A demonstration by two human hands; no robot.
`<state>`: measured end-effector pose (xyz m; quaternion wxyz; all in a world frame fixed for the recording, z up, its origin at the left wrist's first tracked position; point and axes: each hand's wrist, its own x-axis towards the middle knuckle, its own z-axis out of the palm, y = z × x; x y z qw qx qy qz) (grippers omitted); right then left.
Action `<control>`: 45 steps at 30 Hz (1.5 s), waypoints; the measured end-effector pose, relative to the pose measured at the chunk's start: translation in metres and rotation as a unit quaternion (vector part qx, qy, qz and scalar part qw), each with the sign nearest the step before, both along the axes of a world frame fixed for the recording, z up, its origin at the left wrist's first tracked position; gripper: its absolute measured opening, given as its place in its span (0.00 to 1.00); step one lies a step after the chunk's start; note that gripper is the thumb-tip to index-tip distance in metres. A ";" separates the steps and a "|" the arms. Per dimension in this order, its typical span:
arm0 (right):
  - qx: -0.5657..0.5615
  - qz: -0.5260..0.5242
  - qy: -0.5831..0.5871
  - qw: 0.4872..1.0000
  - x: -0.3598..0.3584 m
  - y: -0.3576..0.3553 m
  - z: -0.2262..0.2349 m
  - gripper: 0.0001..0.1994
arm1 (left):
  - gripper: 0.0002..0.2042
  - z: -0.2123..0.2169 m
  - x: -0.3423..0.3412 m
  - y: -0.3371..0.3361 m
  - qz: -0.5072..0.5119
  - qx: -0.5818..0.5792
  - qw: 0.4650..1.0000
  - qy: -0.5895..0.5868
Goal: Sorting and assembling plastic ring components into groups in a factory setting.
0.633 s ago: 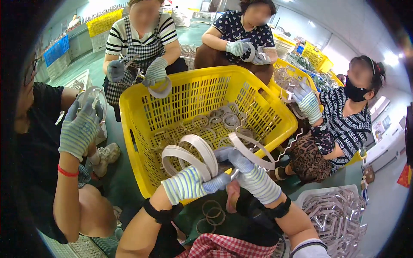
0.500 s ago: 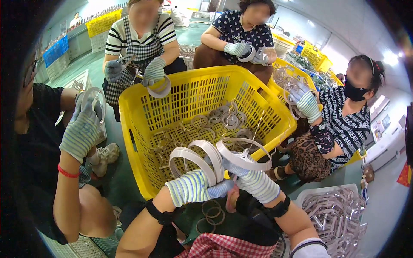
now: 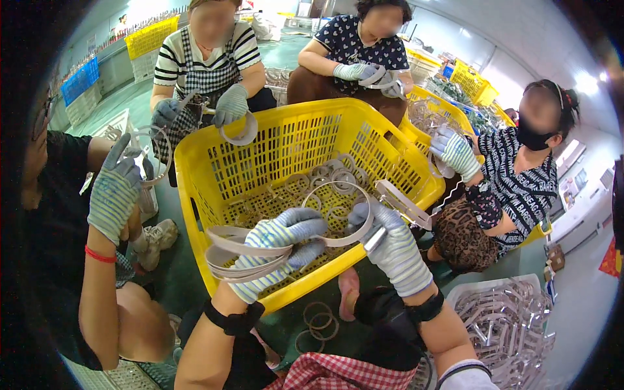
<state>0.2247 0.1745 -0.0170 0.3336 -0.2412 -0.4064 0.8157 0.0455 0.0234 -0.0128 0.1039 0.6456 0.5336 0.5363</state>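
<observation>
Both my hands wear striped grey-palmed gloves over the near side of a yellow basket point(image 3: 276, 300). Several pale flat rings point(image 3: 224, 260) hang looped around my left hand point(image 3: 270, 250), its thumb and fingers closed toward a thin upright ring point(image 3: 342, 242). My right hand point(image 3: 396, 253) grips that ring's right side with its fingers. A small shiny metal piece point(image 3: 374, 239) shows by its thumb. Beyond its knuckles sticks out a pale strip-like frame point(image 3: 404, 205); how it is held is partly hidden. More loose rings point(image 3: 341, 177) lie inside the basket.
Co-workers sit around the basket; their gloved hands point(image 3: 117, 198), point(image 3: 232, 105), point(image 3: 455, 153) hold similar rings. A white crate point(image 3: 458, 292) of metal pieces stands at right. Several rings point(image 3: 318, 320) lie on the floor near my legs. More yellow baskets point(image 3: 471, 81) stand behind.
My hands have moved apart. The stack of rings has shifted left around my left hand, and a single ring now stands between my hands. The co-worker's hand at left has turned its ring.
</observation>
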 end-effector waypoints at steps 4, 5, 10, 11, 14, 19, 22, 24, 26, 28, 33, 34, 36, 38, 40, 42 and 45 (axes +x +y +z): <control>0.006 0.016 -0.001 1.000 -0.004 -0.004 0.010 0.11 | 0.10 -0.007 -0.006 0.005 -0.036 -0.062 0.997 0.006; 0.064 0.016 -0.014 0.998 -0.006 -0.007 0.011 0.12 | 0.08 -0.005 -0.005 0.003 -0.018 -0.057 0.998 -0.016; 0.307 0.087 -0.143 0.937 0.013 0.023 -0.025 0.15 | 0.11 0.014 -0.020 -0.004 -0.002 -0.067 0.887 -0.458; 0.355 0.105 -0.157 0.915 0.015 0.023 -0.027 0.16 | 0.12 0.011 -0.025 -0.004 -0.021 -0.038 0.865 -0.499; 0.447 0.139 -0.182 0.864 0.015 0.015 -0.020 0.20 | 0.13 0.010 -0.034 -0.007 0.014 -0.048 0.864 -0.501; 0.439 0.107 -0.182 0.873 0.007 -0.015 0.020 0.20 | 0.14 0.010 -0.039 -0.011 -0.006 -0.049 0.875 -0.481; 0.514 0.100 -0.253 0.813 0.007 -0.002 0.010 0.17 | 0.14 0.012 -0.038 -0.012 -0.006 -0.059 0.883 -0.466; 0.549 0.092 -0.255 0.791 0.006 0.001 0.011 0.16 | 0.14 0.014 -0.037 -0.012 -0.001 -0.073 0.890 -0.451; 0.582 0.085 -0.256 0.767 0.005 0.001 0.013 0.16 | 0.14 0.017 -0.034 -0.015 0.005 -0.087 0.896 -0.436; 0.570 0.071 -0.277 0.771 0.006 -0.001 0.015 0.17 | 0.15 0.020 -0.030 -0.018 0.033 -0.120 0.909 -0.397; 0.517 0.043 -0.271 0.811 0.014 0.004 0.009 0.16 | 0.16 0.015 -0.029 -0.020 0.007 -0.144 0.931 -0.337; 0.497 0.042 -0.267 0.824 0.014 0.006 0.008 0.16 | 0.16 0.014 -0.029 -0.019 0.008 -0.142 0.939 -0.313; 0.511 0.014 -0.246 0.824 0.015 0.009 0.006 0.15 | 0.16 0.015 -0.027 -0.017 0.007 -0.140 0.947 -0.288; 0.523 -0.013 -0.223 0.822 0.015 0.007 0.007 0.15 | 0.18 0.014 -0.024 -0.018 -0.017 -0.166 0.942 -0.293; 0.469 -0.040 -0.234 0.851 0.012 0.000 0.010 0.14 | 0.18 0.005 -0.021 -0.016 -0.021 -0.133 0.968 -0.210; 0.512 -0.041 -0.220 0.830 0.010 0.003 -0.001 0.15 | 0.19 0.007 -0.009 -0.014 -0.070 -0.098 0.977 -0.176; 0.522 -0.008 -0.233 0.820 0.013 0.007 -0.005 0.16 | 0.18 0.017 -0.006 -0.012 0.013 -0.097 0.959 -0.265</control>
